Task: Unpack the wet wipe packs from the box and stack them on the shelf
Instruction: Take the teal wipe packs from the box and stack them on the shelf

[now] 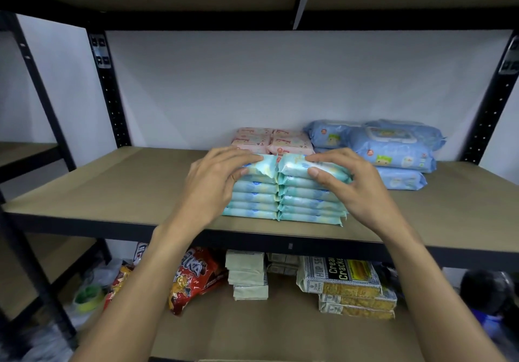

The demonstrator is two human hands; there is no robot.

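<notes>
Two side-by-side stacks of light blue wet wipe packs [283, 196] stand near the front of the brown shelf board [112, 190]. My left hand [213, 184] grips the top pack of the left stack, fingers over its top and thumb on its front. My right hand [348, 184] holds the top pack of the right stack [295, 165] the same way. The box is out of sight.
Behind the stacks lie pink wipe packs [272, 138] and, to the right, large blue wipe packs [393, 151]. Black uprights [108, 89] frame the shelf. The lower shelf holds red snack bags [193, 274], pale green packets [247, 274] and cracker packs [345, 280].
</notes>
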